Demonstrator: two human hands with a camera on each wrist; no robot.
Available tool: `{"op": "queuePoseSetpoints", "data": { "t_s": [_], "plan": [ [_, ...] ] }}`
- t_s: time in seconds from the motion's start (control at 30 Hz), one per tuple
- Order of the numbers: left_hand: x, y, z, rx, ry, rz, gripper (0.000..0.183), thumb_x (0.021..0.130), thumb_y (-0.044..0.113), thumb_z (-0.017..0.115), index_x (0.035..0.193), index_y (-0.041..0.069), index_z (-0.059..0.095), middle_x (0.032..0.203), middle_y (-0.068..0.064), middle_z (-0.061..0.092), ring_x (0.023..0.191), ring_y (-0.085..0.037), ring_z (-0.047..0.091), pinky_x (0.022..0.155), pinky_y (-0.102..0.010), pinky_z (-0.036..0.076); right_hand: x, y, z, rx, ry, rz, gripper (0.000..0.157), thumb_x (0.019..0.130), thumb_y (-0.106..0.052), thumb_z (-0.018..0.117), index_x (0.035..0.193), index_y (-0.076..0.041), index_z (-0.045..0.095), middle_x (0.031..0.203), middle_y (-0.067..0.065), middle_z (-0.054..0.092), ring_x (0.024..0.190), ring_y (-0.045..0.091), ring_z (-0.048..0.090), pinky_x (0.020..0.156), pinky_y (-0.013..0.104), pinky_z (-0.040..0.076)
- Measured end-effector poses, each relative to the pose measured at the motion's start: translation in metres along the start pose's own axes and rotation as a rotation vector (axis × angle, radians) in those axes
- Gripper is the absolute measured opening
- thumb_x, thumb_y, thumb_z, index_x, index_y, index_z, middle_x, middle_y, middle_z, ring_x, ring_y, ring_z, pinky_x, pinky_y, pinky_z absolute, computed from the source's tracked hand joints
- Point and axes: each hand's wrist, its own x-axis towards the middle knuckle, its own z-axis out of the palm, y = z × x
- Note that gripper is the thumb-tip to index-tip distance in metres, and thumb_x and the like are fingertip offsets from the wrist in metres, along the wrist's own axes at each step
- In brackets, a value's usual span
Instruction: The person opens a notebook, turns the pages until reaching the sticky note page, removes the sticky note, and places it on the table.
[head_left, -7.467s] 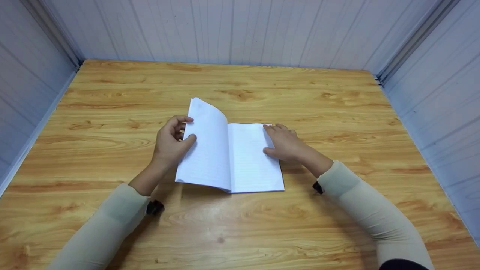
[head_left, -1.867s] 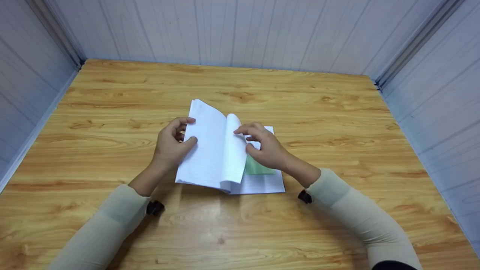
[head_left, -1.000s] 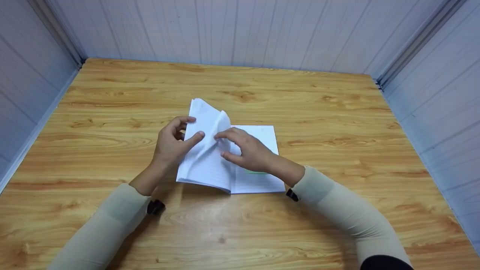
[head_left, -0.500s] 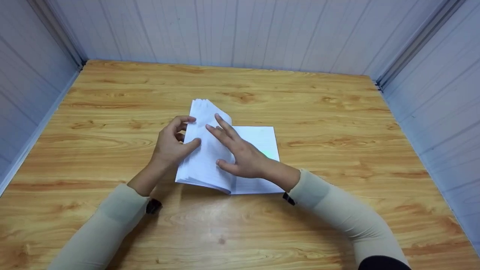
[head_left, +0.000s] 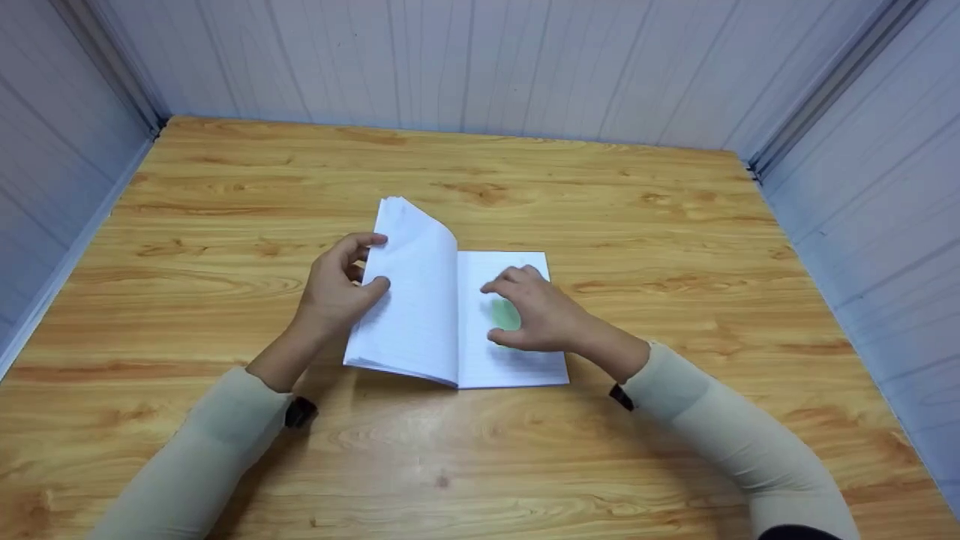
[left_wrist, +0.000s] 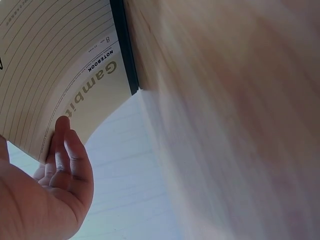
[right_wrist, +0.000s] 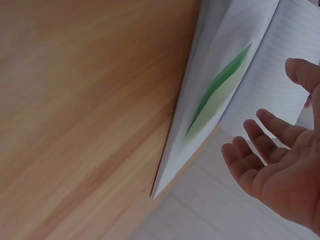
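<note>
A lined notebook (head_left: 412, 300) lies spread on the table, its left half raised and curving. My left hand (head_left: 334, 289) grips that half by its outer edge, thumb on the page and fingers behind. The left wrist view shows the tan back of the cover (left_wrist: 92, 50), printed "Gambit NOTEBOOK", with fingers against it. Flat on the right page is a green slip of paper (head_left: 505, 313), partly hidden by my right hand (head_left: 544, 315). That hand hovers over it, thumb and fingers spread apart. In the right wrist view the green slip (right_wrist: 217, 95) lies apart from the fingers.
Wood-grain table (head_left: 480, 450) surrounds the notebook on every side. Pale panelled walls (head_left: 465, 67) rise along the back, left and right. A black device (head_left: 301, 412) sits at the left sleeve's cuff, another (head_left: 621, 396) at the right.
Leaves have been turned from the right side over to the left half. My right hand has moved back rightward, over the green slip. The left hand keeps its grip throughout.
</note>
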Motion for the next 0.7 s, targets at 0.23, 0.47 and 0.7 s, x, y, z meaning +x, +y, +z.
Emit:
{"op": "queuePoseSetpoints", "data": {
  "t_s": [0.23,0.47,0.7],
  "plan": [
    [-0.002,-0.002,-0.003,0.013,-0.014,-0.025,0.047,0.079,0.004,0.063,0.125,0.011,0.057,0.103,-0.011,0.065,0.075,-0.023,0.054,0.064,-0.022,0.044,-0.008,0.016,0.005,-0.083,-0.104,0.039,0.062,0.077,-0.04,0.074,0.126,-0.005,0.06,0.119,0.01,0.058,0.103,0.025,0.05,0.09,0.038,0.044],
    [-0.005,-0.005,-0.01,0.129,-0.068,-0.096,0.051,0.08,0.007,0.062,0.13,0.009,0.051,0.11,-0.013,0.063,0.081,-0.022,0.052,0.068,-0.025,0.043,-0.009,0.018,0.008,-0.106,-0.123,0.042,0.063,0.078,-0.04,0.076,0.127,-0.004,0.06,0.119,0.011,0.058,0.104,0.025,0.052,0.089,0.038,0.045],
    [-0.01,-0.001,-0.015,0.337,-0.181,-0.22,0.061,0.086,0.015,0.06,0.141,0.004,0.038,0.142,-0.022,0.036,0.114,-0.035,0.049,0.091,-0.045,0.045,-0.009,0.017,0.006,-0.107,-0.141,0.052,0.064,0.08,-0.041,0.075,0.13,-0.005,0.059,0.12,0.011,0.057,0.105,0.024,0.051,0.089,0.038,0.046]
  ]
}}
